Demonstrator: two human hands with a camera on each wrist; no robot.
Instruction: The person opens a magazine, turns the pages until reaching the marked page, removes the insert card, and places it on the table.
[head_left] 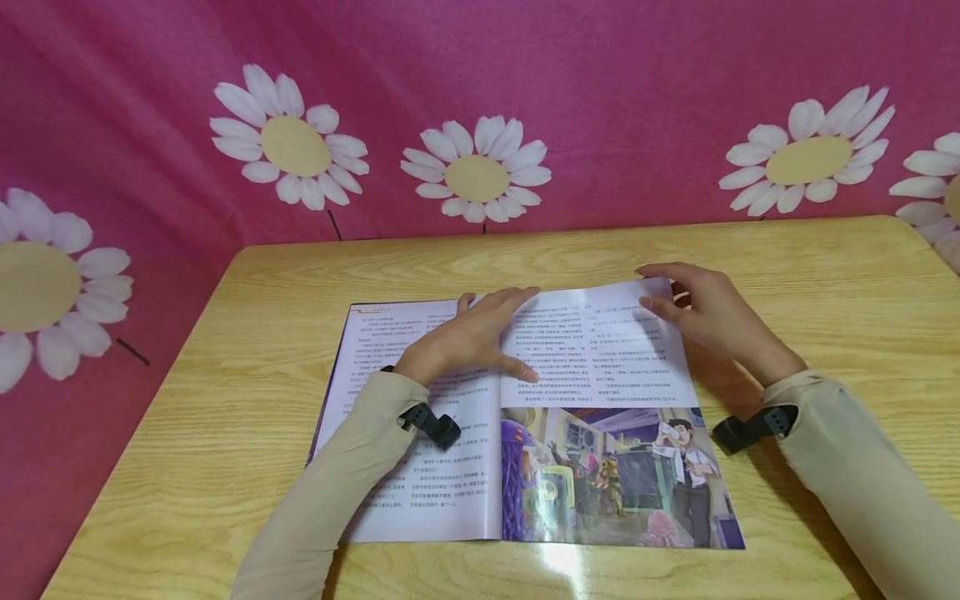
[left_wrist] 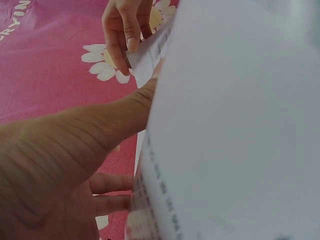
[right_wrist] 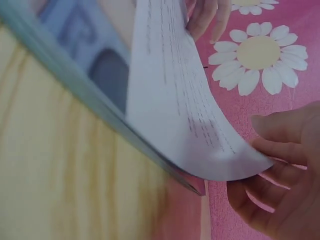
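Observation:
A magazine lies open on the wooden table, with printed text on the left and a coloured illustration low on the right page. My left hand is over its upper middle, thumb spread across the text and fingers extended toward the top edge. The left wrist view has those fingers straight beside the paper. At the top right corner, my right hand holds a page with fingers curled beneath it and thumb above. That corner bends upward, lifted off the sheets below.
The wooden table extends around the magazine on all sides. Behind it hangs a pink cloth printed with large white daisies. Both wrists carry a black strap-on camera, the right one beside the magazine's right edge.

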